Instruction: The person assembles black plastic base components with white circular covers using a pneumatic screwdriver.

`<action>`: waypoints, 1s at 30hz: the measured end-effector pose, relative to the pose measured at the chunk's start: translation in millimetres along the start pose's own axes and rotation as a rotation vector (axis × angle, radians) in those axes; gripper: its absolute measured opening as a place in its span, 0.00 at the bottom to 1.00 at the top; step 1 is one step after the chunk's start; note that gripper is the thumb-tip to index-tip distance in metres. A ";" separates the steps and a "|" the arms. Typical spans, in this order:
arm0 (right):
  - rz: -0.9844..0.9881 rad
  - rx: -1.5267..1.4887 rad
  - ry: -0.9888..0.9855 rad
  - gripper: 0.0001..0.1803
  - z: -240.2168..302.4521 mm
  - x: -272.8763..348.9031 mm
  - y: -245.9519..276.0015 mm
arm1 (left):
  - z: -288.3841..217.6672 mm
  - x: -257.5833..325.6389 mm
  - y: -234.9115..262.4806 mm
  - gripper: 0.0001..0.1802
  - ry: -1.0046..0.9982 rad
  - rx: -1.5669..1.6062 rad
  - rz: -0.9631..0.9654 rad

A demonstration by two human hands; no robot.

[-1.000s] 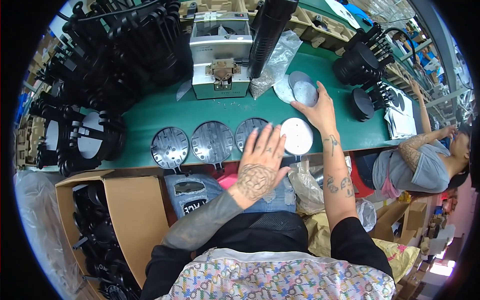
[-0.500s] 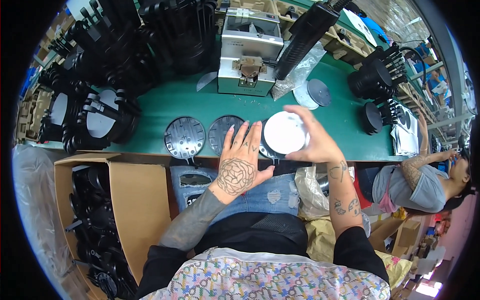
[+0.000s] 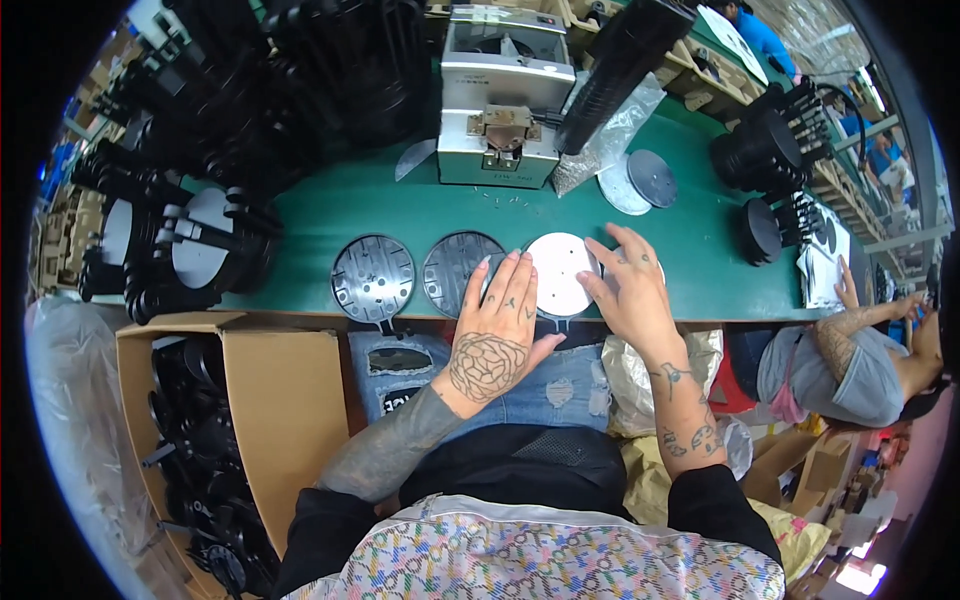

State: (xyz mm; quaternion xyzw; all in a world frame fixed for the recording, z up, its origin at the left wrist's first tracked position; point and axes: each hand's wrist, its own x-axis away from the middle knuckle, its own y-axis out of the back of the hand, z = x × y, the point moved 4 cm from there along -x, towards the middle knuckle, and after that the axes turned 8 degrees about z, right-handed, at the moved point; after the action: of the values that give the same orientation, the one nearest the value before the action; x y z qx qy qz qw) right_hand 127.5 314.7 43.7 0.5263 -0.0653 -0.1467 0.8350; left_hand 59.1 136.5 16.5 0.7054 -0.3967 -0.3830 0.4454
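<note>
white disc (image 3: pixel 562 278) lying on the near side of the silver machine (image 3: pixel 500 120), between two separated hands.
left hand (image 3: pixel 492 345) is lying with fingers straight at the disc's left edge; right hand (image 3: pixel 635 298) is holding its fingers spread by the right edge; pressure: cannot tell. two black plates (image 3: pixel 372 278) are lying near-left of the machine; a grey disc (image 3: pixel 653 178) is overlapping a pale disc (image 3: pixel 615 191) right of the machine.
</note>
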 end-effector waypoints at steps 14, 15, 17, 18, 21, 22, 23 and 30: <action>-0.020 0.200 0.180 0.18 -5.6 -18.3 -8.8 | -18.7 9.6 -7.1 0.38 0.082 -0.051 -0.133; -0.033 0.193 0.174 0.18 -4.3 -18.2 -8.2 | -18.3 9.6 -6.6 0.38 0.081 -0.054 -0.136; -0.042 0.184 0.177 0.17 -5.0 -18.5 -12.6 | -16.1 9.7 -5.4 0.38 0.063 -0.053 -0.118; -0.048 0.177 0.176 0.17 -6.5 -18.5 -12.6 | -15.8 9.2 -3.8 0.38 0.061 -0.054 -0.127; -0.003 0.048 0.138 0.20 -10.8 -26.1 -5.1 | -14.4 8.2 1.3 0.38 0.049 -0.066 -0.103; -0.006 0.035 0.033 0.25 -13.9 -30.5 5.9 | -13.7 8.3 3.2 0.37 0.049 -0.056 -0.080; -0.113 0.056 -0.033 0.29 -24.5 -37.5 12.0 | -12.3 9.2 5.6 0.37 0.052 -0.047 -0.058; -0.167 0.009 -0.372 0.64 -126.0 -89.5 44.1 | 18.1 28.9 35.8 0.37 0.134 -0.013 -0.139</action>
State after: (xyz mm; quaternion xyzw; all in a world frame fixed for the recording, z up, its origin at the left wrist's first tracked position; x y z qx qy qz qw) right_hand 83.6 468.9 32.2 0.4975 -0.1752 -0.3096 0.7912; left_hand 46.4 94.2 38.8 0.7524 -0.3134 -0.3675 0.4479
